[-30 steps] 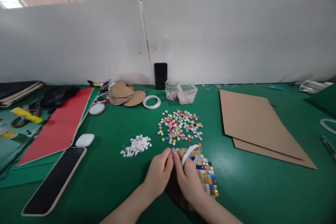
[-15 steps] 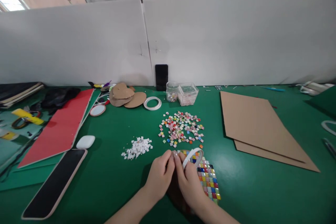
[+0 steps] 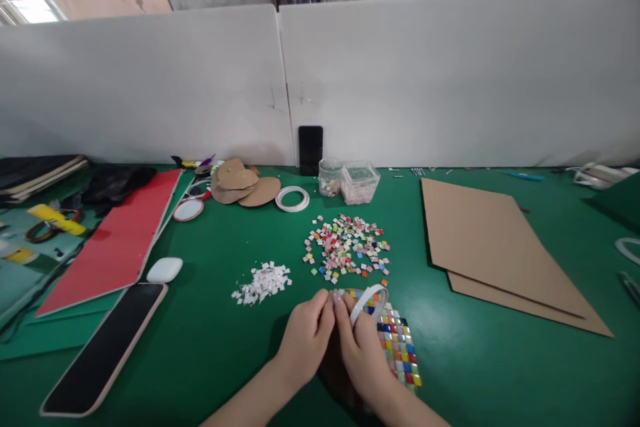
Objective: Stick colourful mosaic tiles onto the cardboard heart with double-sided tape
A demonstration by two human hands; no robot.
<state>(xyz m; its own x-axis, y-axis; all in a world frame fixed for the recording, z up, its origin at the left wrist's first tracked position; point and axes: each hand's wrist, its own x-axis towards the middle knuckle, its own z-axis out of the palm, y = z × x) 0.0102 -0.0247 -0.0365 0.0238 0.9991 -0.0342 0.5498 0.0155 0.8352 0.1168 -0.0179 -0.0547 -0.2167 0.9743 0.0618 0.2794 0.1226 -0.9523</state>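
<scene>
My left hand (image 3: 304, 340) and my right hand (image 3: 361, 350) meet fingertip to fingertip low in the middle of the green table. A white tape roll (image 3: 370, 299) hangs on my right hand, and the fingertips of both hands pinch at its free end. Under my right hand lies a board covered with a grid of coloured mosaic tiles (image 3: 399, 350). A loose heap of coloured tiles (image 3: 346, 246) lies just beyond my hands. A small heap of white paper scraps (image 3: 262, 281) lies to the left of it.
Two brown cardboard sheets (image 3: 487, 247) lie at right. A phone (image 3: 103, 345), a white case (image 3: 165, 269) and a red board (image 3: 113, 240) lie at left. Two clear containers (image 3: 350, 180), another tape roll (image 3: 292, 198), cardboard cut-outs (image 3: 240, 183) and a dark phone (image 3: 311, 150) stand near the white divider.
My hands keep their pinch at the tape roll and have hardly shifted. The view has tilted up slightly, so everything sits a little lower in the picture.
</scene>
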